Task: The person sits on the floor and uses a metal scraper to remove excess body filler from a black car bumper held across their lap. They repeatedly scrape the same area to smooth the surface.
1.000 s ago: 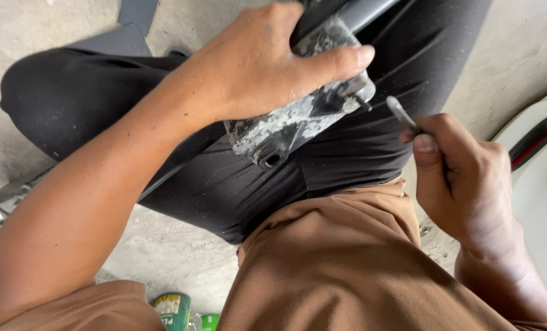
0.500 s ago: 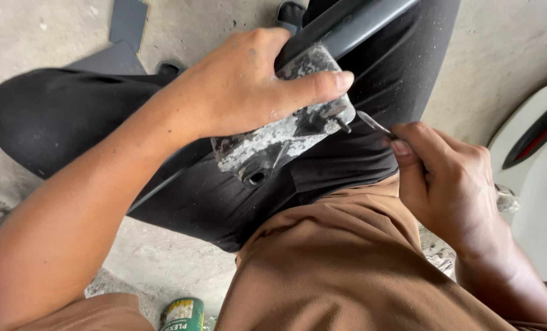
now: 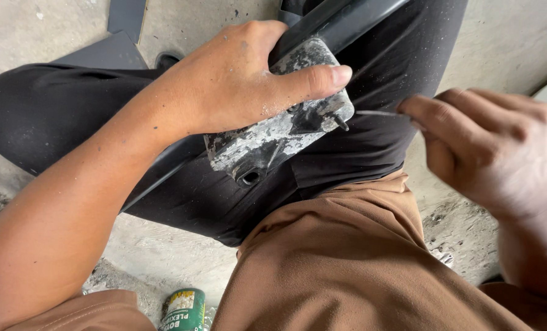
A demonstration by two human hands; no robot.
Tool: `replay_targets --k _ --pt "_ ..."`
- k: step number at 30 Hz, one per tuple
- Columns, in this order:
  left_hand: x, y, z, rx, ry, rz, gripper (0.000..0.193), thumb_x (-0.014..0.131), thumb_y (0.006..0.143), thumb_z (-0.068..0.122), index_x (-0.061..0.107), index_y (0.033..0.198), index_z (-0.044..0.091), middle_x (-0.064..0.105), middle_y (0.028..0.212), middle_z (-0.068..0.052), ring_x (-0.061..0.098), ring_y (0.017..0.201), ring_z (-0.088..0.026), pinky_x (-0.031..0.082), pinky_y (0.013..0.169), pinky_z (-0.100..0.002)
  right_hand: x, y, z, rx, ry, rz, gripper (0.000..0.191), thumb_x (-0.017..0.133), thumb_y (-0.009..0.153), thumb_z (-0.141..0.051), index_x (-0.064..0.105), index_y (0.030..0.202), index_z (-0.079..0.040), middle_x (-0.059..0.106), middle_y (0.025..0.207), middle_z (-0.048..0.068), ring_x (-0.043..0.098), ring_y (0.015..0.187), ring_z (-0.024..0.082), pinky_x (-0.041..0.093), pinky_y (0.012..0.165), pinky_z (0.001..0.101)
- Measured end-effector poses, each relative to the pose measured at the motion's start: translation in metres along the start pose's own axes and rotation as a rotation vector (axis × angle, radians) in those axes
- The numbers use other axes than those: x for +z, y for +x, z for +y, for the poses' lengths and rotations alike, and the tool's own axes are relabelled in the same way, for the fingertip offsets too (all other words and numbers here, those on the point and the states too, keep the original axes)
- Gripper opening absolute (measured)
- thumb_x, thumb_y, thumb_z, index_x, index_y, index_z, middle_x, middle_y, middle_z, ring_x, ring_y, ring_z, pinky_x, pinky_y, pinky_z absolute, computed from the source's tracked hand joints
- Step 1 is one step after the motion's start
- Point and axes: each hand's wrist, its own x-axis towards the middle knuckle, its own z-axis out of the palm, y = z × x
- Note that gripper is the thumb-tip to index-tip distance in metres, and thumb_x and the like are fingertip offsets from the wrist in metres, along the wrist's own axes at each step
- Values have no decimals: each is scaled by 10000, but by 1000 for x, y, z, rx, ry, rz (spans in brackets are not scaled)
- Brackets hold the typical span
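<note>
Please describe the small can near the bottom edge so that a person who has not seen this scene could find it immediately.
Start from the person's left forearm, which crosses the left side of the picture. Below it, on the concrete floor beside the brown shirt, stands a small can, partly cut off by the bottom edge. Its green label with a pale band sets it apart from the grey and brown around it.

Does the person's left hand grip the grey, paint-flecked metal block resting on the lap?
Yes: the left hand wraps over the grey, paint-flecked metal block, thumb along its top edge.
</note>
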Motion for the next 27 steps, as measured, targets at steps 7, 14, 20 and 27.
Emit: replay_targets --k 7,14,20,27 --pt "-4 2 19 -3 9 -4 667 625 835 758 734 848 100 649 548 -50 700 494 -157 510 410 -299 -32 -24 35 -187 -210 -99 254 663 872 68 756 1019 -118 575 638 -7 562 561 115 443 468 276" --pt "0 4 12 175 94 114 752 697 906 721 702 925 -30 682 687 -135 728 636 -202 577 541 -325 -4 6 84 -433 -123 -367 383 676 842 5 747 1190 -139 644 699 2 572 518 86 467 456 264" --pt "3 6 9 126 62 90 700 710 868 687 727 933 -10 720 718 -110 750 674 -197 588 604 -340 2 40 80 -442 81 -462 405 644 862 17 719 1218 -161 713 808 -3 629 537 99 496 433 234" --pt "1 8 4 -89 -5 -4 622 671 797 674 760 863 61 694 597 -80 727 566 -181 563 530 -331 2 35 68 -333 33 -522 451 556 897 -14 752 1244 -226 722 826 -40 594 497 71 424 376 227"
